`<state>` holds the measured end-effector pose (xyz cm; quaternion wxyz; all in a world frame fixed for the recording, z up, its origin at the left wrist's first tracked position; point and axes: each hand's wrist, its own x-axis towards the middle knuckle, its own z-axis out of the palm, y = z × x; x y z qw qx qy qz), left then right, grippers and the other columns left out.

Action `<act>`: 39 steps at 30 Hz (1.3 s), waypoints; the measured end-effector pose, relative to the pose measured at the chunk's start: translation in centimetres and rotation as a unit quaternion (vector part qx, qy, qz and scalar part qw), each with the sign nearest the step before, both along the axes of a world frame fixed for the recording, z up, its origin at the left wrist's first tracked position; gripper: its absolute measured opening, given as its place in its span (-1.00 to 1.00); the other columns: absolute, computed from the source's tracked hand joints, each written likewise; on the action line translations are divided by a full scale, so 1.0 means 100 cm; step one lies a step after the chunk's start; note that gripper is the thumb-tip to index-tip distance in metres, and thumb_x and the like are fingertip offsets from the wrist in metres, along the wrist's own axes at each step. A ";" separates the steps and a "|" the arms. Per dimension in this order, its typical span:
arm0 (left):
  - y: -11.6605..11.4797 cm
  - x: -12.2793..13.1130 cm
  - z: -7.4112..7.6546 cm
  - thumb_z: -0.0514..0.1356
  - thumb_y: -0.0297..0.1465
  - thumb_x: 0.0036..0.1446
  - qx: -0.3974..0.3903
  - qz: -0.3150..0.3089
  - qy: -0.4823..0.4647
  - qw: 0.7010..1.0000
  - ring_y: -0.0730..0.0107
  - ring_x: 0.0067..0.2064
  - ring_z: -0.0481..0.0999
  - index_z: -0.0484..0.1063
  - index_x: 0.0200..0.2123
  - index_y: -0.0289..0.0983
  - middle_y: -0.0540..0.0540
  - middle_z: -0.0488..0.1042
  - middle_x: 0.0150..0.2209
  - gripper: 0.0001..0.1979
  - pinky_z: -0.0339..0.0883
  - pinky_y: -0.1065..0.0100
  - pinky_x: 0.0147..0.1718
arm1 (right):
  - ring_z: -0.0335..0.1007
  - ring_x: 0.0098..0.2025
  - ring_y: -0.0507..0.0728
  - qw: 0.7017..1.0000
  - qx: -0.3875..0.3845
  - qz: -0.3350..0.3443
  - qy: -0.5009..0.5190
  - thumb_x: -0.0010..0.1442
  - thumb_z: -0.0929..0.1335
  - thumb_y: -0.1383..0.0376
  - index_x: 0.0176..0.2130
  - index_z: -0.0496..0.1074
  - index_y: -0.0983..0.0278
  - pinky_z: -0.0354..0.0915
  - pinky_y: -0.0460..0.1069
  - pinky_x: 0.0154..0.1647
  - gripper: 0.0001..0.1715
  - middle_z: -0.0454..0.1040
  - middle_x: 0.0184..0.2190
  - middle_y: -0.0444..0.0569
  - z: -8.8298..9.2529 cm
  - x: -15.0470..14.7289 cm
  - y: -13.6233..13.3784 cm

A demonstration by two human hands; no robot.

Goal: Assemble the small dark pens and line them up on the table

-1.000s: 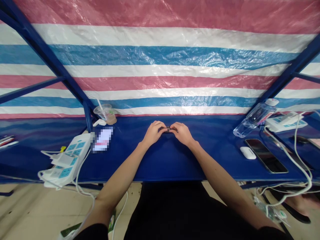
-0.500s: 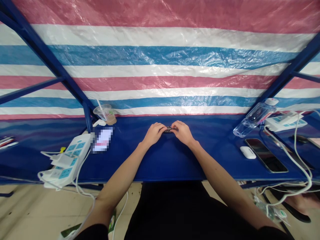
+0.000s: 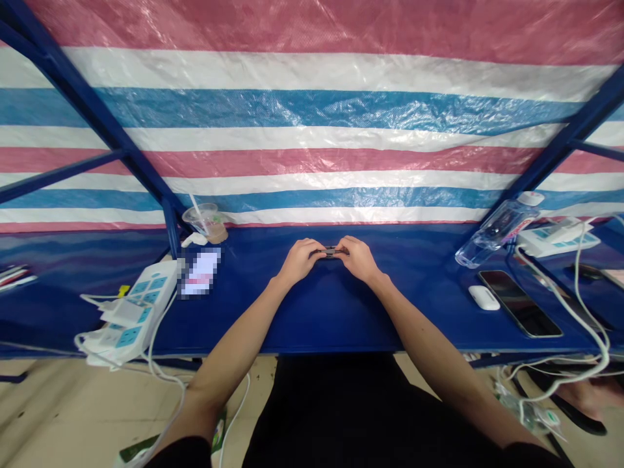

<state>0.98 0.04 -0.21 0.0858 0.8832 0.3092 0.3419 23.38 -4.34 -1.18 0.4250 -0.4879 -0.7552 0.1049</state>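
Note:
Between my two hands is a small, flat, dark object with a greyish middle; its kind is too small to make out. My left hand grips its left end between thumb and fingers. On the other end, my right hand has closed in the same way. Fingers cover both ends, so only the middle part shows. Both hands are near the back of the blue table, and I cannot tell whether the object touches its surface.
To the left are a power strip, a pixelated bright rectangle and a plastic cup with a straw. A water bottle, white earbud case, phone and second power strip lie right. Striped sheeting hangs behind.
The fingers have shifted slightly on the dark object, and a bit more of its middle shows. Both arms stay in nearly the same place.

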 end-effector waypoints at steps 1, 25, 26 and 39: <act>0.001 0.000 -0.001 0.22 -0.15 0.40 0.001 0.001 0.000 1.000 0.18 -0.13 0.62 0.64 -0.19 -0.17 -0.11 0.68 -0.17 -0.73 0.38 0.14 -0.06 | 0.42 -0.28 0.12 1.000 -0.007 0.006 0.001 0.24 0.45 0.44 -0.36 0.45 0.21 0.23 -0.02 -0.24 -0.82 0.51 -0.32 -0.09 0.000 0.000 0.000; -0.010 0.004 0.013 0.16 -0.20 0.45 -0.017 0.069 -0.038 0.997 0.22 -0.10 0.60 0.59 -0.16 -0.20 -0.10 0.65 -0.15 -0.73 0.39 0.20 -0.02 | 0.20 -0.55 0.01 0.735 -0.358 0.191 0.544 0.37 0.29 -0.25 -0.12 0.57 0.26 0.16 -0.07 -0.54 -0.33 0.42 -0.48 -0.10 0.028 0.027 0.004; -0.010 0.004 0.013 0.16 -0.19 0.45 -0.017 0.067 -0.038 0.997 0.22 -0.10 0.60 0.59 -0.15 -0.20 -0.10 0.65 -0.15 -0.73 0.39 0.21 -0.02 | 0.16 -0.56 0.00 0.722 -0.361 0.203 0.553 0.37 0.30 -0.24 -0.12 0.56 0.26 0.13 -0.08 -0.56 -0.35 0.40 -0.48 -0.11 0.029 0.026 0.003; -0.011 0.005 0.011 0.13 -0.16 0.46 -0.033 0.045 -0.027 0.998 0.21 -0.09 0.60 0.57 -0.15 -0.19 -0.11 0.64 -0.14 -0.70 0.38 0.18 -0.01 | -0.19 -0.63 -0.02 0.725 -0.354 0.222 0.548 0.36 0.34 -0.21 -0.26 0.41 0.20 -0.12 -0.09 -0.67 -0.46 0.15 -0.57 -0.24 0.031 0.026 0.000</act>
